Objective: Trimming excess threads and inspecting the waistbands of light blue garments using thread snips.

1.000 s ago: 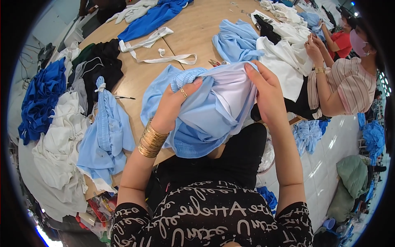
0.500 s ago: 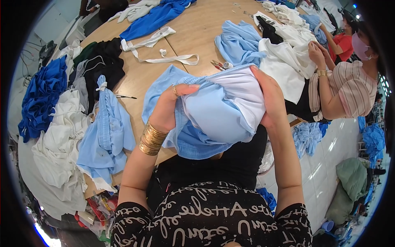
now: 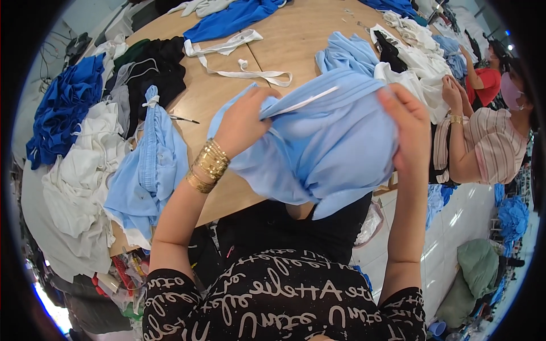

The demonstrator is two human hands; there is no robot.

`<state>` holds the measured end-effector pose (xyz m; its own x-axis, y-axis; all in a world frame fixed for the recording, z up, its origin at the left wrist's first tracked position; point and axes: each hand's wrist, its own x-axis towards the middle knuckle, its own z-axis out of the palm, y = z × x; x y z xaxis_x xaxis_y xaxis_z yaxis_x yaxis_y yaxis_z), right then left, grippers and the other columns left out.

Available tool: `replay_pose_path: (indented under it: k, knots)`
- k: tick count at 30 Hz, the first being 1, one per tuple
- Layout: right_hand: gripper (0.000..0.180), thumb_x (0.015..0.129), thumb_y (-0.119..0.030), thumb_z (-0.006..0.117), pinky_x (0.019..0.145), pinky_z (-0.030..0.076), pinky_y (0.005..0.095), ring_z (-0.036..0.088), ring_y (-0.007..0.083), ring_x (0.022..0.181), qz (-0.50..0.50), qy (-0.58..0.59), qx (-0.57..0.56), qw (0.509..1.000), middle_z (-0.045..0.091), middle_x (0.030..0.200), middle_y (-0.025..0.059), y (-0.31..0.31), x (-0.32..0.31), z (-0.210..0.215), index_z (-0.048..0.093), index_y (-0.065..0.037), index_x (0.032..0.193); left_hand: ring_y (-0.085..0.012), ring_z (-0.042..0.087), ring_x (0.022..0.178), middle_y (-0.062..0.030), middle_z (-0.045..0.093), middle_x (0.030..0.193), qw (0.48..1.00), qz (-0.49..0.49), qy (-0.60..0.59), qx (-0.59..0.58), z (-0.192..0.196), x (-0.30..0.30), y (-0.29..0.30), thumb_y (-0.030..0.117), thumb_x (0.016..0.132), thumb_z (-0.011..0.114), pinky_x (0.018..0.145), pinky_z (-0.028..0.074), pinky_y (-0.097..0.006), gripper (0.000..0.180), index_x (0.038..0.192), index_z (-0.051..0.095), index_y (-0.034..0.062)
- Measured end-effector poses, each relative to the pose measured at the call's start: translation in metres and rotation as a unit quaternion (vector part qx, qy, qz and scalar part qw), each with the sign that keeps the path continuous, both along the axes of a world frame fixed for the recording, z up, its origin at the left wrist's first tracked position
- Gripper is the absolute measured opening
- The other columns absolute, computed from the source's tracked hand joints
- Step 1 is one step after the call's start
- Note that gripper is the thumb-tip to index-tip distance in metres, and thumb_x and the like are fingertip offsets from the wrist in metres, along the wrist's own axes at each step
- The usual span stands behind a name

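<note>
A light blue garment (image 3: 347, 142) is stretched between my two hands over the table's near edge. My left hand (image 3: 244, 122), with gold bangles at the wrist, grips the upper left of its top band. At the upper right edge, my right hand (image 3: 406, 125) has hold of the cloth, its fingers slightly blurred. A narrow white strip shows along the folded band between the hands. The lower part hangs loose in soft folds above my lap. Another light blue garment (image 3: 153, 170) with a gathered band, tied at its top, lies left of my left forearm.
On the wooden table (image 3: 296, 34) lie white tape (image 3: 227, 45), a small white roll (image 3: 243, 65) and a thin dark tool (image 3: 185, 120). White (image 3: 85, 170), dark blue (image 3: 68, 113) and black (image 3: 151, 74) clothes are heaped left. A co-worker (image 3: 489, 136) in a striped top stands right.
The garment has been turned so its light blue side faces up, and the white lining no longer shows. Both hands have shifted their hold, and my right hand has moved outward to the right.
</note>
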<state>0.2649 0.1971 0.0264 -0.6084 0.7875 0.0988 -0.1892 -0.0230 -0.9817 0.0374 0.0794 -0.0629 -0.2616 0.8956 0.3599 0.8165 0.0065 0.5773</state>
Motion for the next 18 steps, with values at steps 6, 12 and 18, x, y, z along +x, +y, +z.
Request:
replay_pose_path:
  k: [6,12,18]
  knots:
    - [0.015,0.087,-0.011,0.055,0.065,0.041,0.0178,0.054,0.0056,0.072,-0.143,0.102,-0.009,0.984,0.06,0.082,0.0004,0.029,0.007,0.006,0.06,0.002,0.092,-0.0136,0.059,0.084,-0.0043,0.062,0.098,0.936,-0.014,-0.338,-0.099,0.006,-0.039,-0.031,0.012,0.08,0.062,0.079,0.046,-0.027,0.03,0.109,0.056,0.0045]
    - [0.034,0.077,-0.015,0.064,0.077,0.041,0.0263,0.051,0.0165,0.09,-0.17,-0.126,0.363,0.908,0.055,0.099,0.0073,0.022,-0.033,-0.024,0.055,-0.008,0.109,-0.0092,0.057,0.082,-0.0038,0.062,0.095,0.765,-0.019,-0.642,-0.043,0.023,-0.03,-0.036,0.036,0.089,0.052,0.073,0.047,-0.023,0.039,0.102,0.059,0.0001]
    - [0.039,0.075,-0.016,0.066,0.088,0.037,0.0321,0.048,0.0224,0.106,0.057,-0.059,0.392,0.916,0.051,0.109,0.0097,-0.033,-0.078,-0.047,0.053,-0.007,0.11,-0.0091,0.057,0.082,-0.0038,0.061,0.093,0.787,-0.043,-0.612,-0.074,0.029,-0.014,-0.026,0.034,0.086,0.057,0.073,0.046,-0.023,0.037,0.1,0.059,-0.0001]
